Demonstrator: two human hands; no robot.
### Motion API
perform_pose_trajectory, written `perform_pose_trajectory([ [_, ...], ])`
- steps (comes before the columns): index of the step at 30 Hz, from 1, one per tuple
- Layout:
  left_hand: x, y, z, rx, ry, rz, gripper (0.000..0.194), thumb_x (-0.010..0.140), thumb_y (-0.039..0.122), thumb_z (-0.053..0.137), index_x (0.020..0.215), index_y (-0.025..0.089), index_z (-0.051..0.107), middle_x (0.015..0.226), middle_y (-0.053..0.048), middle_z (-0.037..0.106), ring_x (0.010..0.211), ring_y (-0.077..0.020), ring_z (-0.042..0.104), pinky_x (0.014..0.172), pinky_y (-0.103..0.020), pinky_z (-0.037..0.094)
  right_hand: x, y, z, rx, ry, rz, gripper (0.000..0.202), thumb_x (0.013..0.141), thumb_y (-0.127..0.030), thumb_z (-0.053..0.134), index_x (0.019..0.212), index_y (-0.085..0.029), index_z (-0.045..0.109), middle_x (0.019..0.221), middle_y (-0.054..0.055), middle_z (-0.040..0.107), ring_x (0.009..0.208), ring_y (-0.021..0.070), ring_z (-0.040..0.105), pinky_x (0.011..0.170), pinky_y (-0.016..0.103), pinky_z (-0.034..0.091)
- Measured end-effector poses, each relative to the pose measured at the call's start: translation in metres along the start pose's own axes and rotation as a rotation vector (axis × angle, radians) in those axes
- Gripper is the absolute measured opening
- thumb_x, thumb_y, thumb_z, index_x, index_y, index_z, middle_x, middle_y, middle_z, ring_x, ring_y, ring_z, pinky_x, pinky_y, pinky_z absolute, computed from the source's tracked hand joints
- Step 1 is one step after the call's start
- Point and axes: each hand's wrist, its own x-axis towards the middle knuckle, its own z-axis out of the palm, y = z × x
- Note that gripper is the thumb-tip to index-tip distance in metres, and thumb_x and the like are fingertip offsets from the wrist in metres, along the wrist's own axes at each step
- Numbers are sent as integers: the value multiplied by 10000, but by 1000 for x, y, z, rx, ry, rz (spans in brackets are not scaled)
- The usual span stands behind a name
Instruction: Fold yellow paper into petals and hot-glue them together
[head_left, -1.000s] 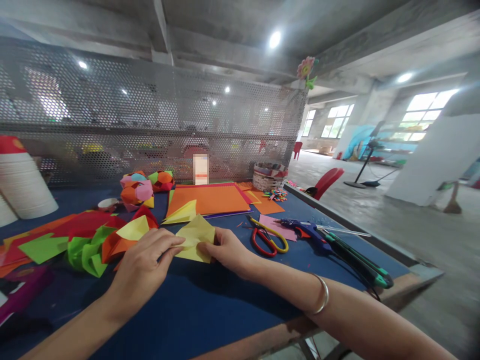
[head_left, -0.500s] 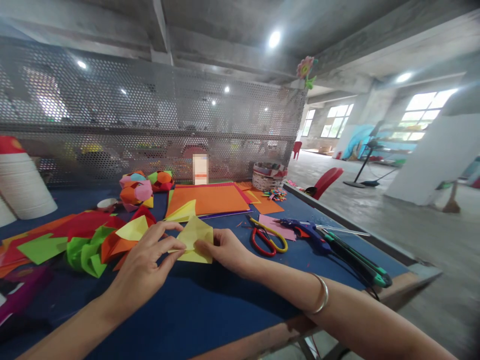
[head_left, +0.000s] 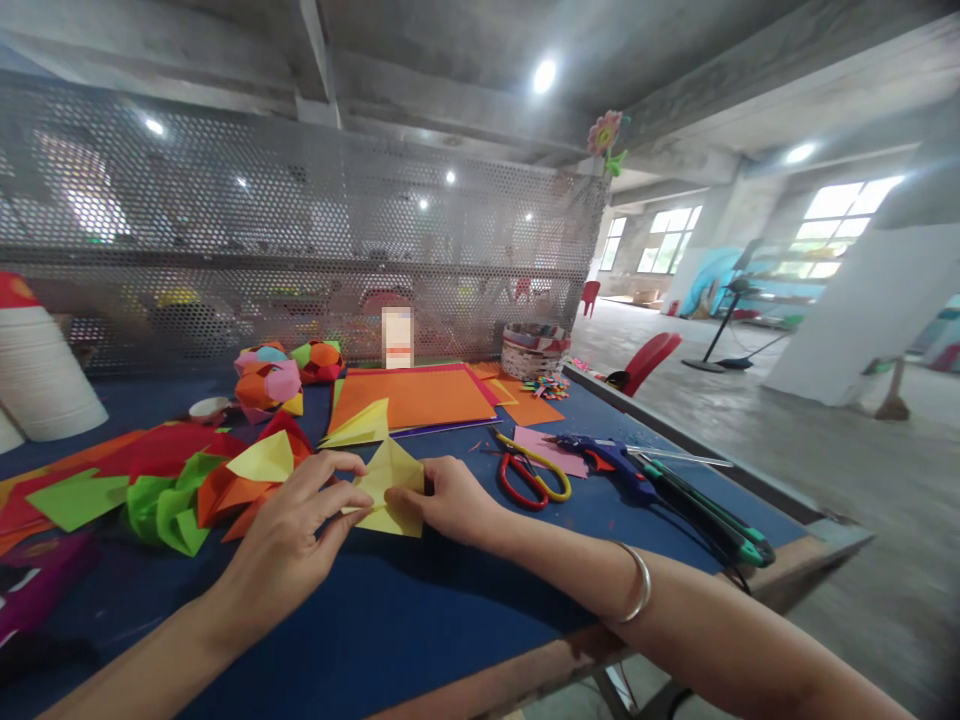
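A piece of yellow paper (head_left: 401, 468) with creases is held up just above the blue table. My left hand (head_left: 304, 520) pinches its left edge between thumb and fingers. My right hand (head_left: 454, 498) grips the right side, the thumb lying across the front of the paper and the other fingers behind it. Just beyond, another folded yellow paper (head_left: 364, 425) leans by the orange sheets (head_left: 412, 397). Left of my left hand lie folded pieces in yellow (head_left: 264, 457), orange and green (head_left: 169, 505).
Scissors (head_left: 536, 475) with red and yellow handles, a blue glue gun (head_left: 611, 460) and a green-black cutter (head_left: 716, 520) lie to the right. A woven basket (head_left: 535, 350) stands at the back, paper balls (head_left: 268, 380) at back left, white cups (head_left: 56, 370) far left. A perforated metal screen (head_left: 300, 220) rises behind.
The yellow paper has tilted a little, its fold line now slanting between my hands. Both hands keep their hold. The whole view has shifted slightly.
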Motion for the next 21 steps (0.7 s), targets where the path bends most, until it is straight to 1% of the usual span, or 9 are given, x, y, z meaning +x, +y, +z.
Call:
perform_pose_trajectory([
  [4, 0, -1, -1, 26, 2, -46, 157, 933, 216, 521, 821, 236, 631, 1078, -18, 564, 989, -141, 597, 854, -241, 444, 1, 1, 0, -15, -34, -25, 170, 844, -277, 603, 816, -128, 678, 667, -14, 617, 609, 108, 510, 539, 188, 362],
  [6, 1, -2, -1, 30, 2, -59, 158, 930, 219, 524, 811, 234, 628, 1070, -16, 565, 981, -142, 598, 854, -245, 440, 1, 0, 0, -29, -46, -38, 141, 837, -242, 588, 812, -129, 670, 659, -21, 601, 604, 102, 497, 536, 184, 350],
  [12, -1, -1, 1, 29, 12, -29, 152, 913, 163, 527, 804, 224, 613, 1043, -16, 566, 964, -136, 592, 838, -240, 441, -1, -5, -2, -85, -48, -50, 117, 802, -184, 565, 697, -145, 599, 602, -52, 506, 567, 78, 431, 513, 183, 296],
  [17, 0, 2, 0, 17, 9, 6, 178, 917, 141, 501, 786, 212, 599, 1003, -25, 570, 944, -143, 587, 833, -253, 449, -2, -9, -2, -131, -38, -57, 211, 773, -203, 612, 599, -165, 498, 529, -81, 395, 508, 62, 343, 490, 192, 255],
  [19, 1, 3, 0, 14, -10, -14, 177, 923, 162, 493, 790, 210, 599, 1014, -31, 573, 952, -151, 592, 839, -265, 455, -2, -9, -2, -142, -33, -73, 209, 780, -199, 608, 607, -168, 495, 533, -80, 398, 511, 64, 343, 494, 195, 255],
  [21, 1, 2, 0, 12, -28, -55, 161, 927, 204, 501, 801, 213, 602, 1047, -38, 574, 981, -166, 596, 861, -283, 462, -3, -9, -2, -144, -32, -94, 162, 802, -185, 584, 651, -168, 527, 563, -70, 445, 532, 71, 377, 509, 194, 270],
])
